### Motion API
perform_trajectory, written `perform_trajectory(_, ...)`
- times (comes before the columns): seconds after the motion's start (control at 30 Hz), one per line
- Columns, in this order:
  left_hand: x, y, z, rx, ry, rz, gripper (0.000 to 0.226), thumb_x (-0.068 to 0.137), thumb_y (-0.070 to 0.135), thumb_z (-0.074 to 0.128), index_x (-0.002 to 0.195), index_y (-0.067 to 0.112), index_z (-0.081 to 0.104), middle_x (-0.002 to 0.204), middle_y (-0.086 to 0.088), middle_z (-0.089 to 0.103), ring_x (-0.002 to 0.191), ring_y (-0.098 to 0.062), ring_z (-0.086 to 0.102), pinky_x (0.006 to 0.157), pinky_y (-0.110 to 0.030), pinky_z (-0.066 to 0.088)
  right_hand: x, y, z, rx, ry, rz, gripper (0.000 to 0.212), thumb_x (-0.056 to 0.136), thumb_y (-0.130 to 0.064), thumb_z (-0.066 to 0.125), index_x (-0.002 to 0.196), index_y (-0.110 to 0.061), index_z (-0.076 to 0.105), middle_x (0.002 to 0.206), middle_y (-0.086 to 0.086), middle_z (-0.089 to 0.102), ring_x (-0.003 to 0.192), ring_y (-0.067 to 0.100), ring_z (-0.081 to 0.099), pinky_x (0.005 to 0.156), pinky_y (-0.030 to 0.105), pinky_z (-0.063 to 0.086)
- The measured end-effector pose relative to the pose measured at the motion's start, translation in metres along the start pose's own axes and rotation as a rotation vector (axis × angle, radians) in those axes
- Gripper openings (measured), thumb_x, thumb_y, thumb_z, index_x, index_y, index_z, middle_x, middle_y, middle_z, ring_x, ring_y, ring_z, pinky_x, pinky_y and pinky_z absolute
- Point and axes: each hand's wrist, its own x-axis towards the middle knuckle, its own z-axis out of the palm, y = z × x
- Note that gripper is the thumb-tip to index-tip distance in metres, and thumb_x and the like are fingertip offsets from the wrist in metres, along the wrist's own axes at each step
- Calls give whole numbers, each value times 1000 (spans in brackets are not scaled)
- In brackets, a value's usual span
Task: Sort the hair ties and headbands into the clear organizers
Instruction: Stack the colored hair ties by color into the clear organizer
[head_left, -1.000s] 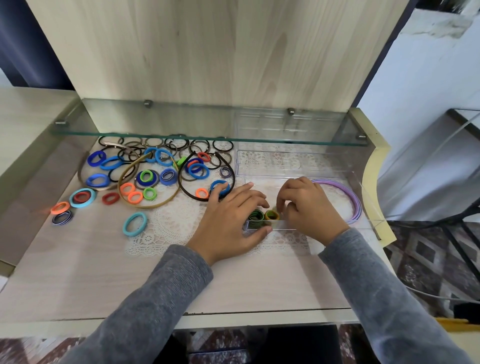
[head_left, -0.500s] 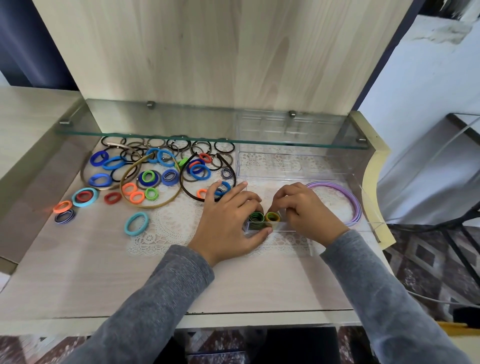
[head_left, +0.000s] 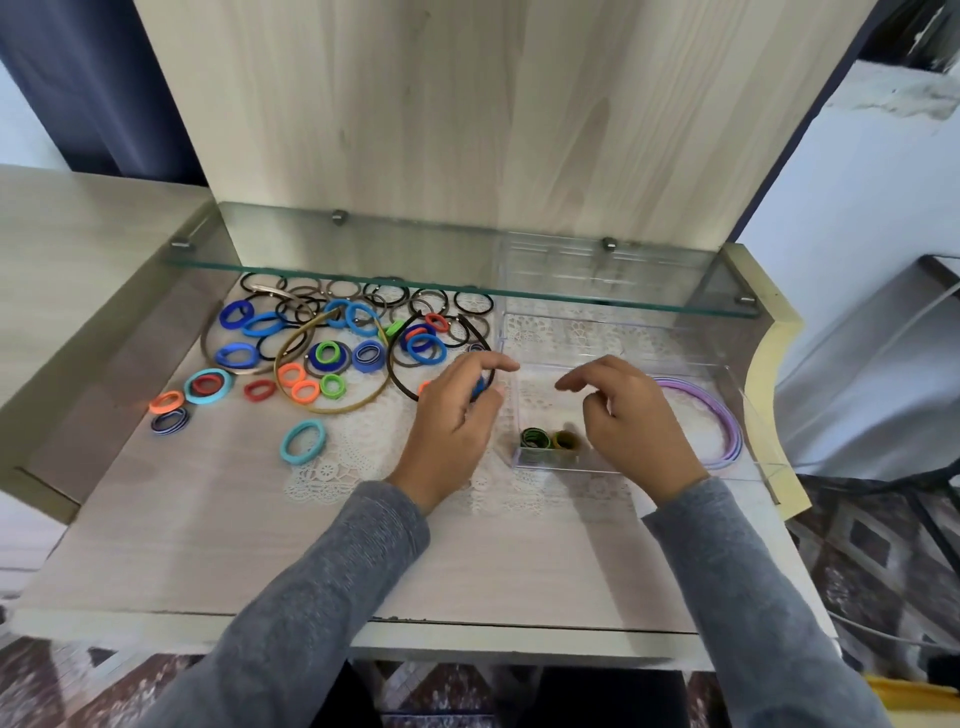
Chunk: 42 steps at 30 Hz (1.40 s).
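Just then, the wooden table (head_left: 519, 571) and the glass shelf (head_left: 363, 260) over its far side looked as they had a second earlier; the change was in the hands. The near clear organizer (head_left: 540, 400) sat on the right of the table. The purple headbands (head_left: 724, 415) lay curved along its right end. The loose pile of hair ties (head_left: 332, 358) and thin headbands was spread on the left, outside it.

Half a second before, both hands had been pressed in around the organizer's near left corner. Now both had drawn back from it.

- **Left hand:** The left hand (head_left: 452, 421) hung just left of the organizer wall, fingers loosely curled over a blue tie (head_left: 479, 387). Whether it gripped that tie could not be told.
- **Right hand:** The right hand (head_left: 634, 421) hovered over the organizer, fingers slack and grasping nothing.

The green tie (head_left: 535, 439) and the yellow tie (head_left: 567, 440) were thus left alone in that near left corner. They stood on edge, side by side and touching. That placement seemed finished. Most of the sorting was still to do, and the blue tie was the likely next piece.
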Motion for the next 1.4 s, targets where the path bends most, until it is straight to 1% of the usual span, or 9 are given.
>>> perform_trajectory(0.03, 0, 2, -3, -21, 47, -19, 25, 97, 25, 43, 113, 25, 63, 106, -8, 65, 82, -24, 61, 76, -42, 48, 0, -9, 2, 45, 54, 5, 36, 80, 5, 44, 97, -13, 70, 96, -1, 62, 90, 15, 58, 78, 14, 44)
perform_trajectory(0.1, -4, 1, -13, 60, 143, 9, 26, 98, 22, 42, 110, 22, 64, 105, 1, 66, 94, -18, 63, 86, -40, 52, -2, -31, 10, 135, 161, -3, 32, 81, 2, 47, 102, -12, 67, 98, -1, 60, 91, 12, 59, 79, 9, 43)
perform_trajectory(0.17, -9, -5, -27, 196, 238, 66, 23, 97, 18, 44, 105, 24, 65, 104, 11, 65, 95, -12, 62, 85, -47, 50, -4, -54, 22, 156, 261, -31, 29, 81, -2, 47, 102, -11, 65, 98, -1, 60, 90, 11, 59, 79, 19, 48)
perform_trajectory(0.27, -15, -15, -51, 390, 327, 110, 23, 93, 17, 45, 102, 26, 64, 102, 12, 64, 98, -15, 61, 85, -53, 47, -8, -83, 42, 87, 360, -121, 29, 81, -10, 42, 100, -10, 64, 97, 1, 61, 85, 18, 60, 70, 35, 50)
perform_trajectory(0.5, -26, -29, -104, 769, 350, 124, 25, 84, 18, 49, 102, 25, 66, 110, 9, 66, 107, -17, 61, 89, -47, 42, -8, -112, 98, -85, 267, -150, 32, 83, -17, 41, 101, -9, 66, 97, 6, 62, 85, 26, 58, 70, 40, 49)
perform_trajectory(0.67, -31, -39, -129, 951, 315, 68, 23, 85, 23, 51, 104, 27, 64, 114, 10, 64, 112, -14, 58, 93, -41, 36, 5, -106, 121, -157, 192, -105, 30, 83, -19, 42, 100, -7, 64, 96, 8, 60, 91, 28, 54, 80, 40, 48)
perform_trajectory(0.83, -35, -48, -144, 991, 275, 14, 22, 89, 27, 50, 107, 25, 62, 117, 6, 63, 116, -18, 55, 97, -42, 32, 9, -101, 129, -222, 145, -78, 29, 86, -23, 41, 98, -7, 61, 99, 8, 59, 102, 28, 51, 92, 41, 44)
perform_trajectory(1.0, -36, -48, -138, 1022, 257, -35, 24, 89, 33, 46, 103, 25, 64, 112, 8, 64, 112, -17, 56, 100, -47, 33, 5, -94, 131, -242, 155, -40, 14, 85, -22, 53, 89, -9, 57, 94, 7, 57, 101, 28, 51, 85, 41, 45)
perform_trajectory(1.4, -37, -56, -139, 1176, 251, -100, 32, 87, 38, 44, 99, 20, 67, 113, 3, 65, 110, -22, 58, 102, -51, 37, 4, -93, 134, -254, 127, -9, 19, 86, -25, 56, 94, -10, 64, 100, 5, 60, 112, 29, 48, 93, 44, 39)
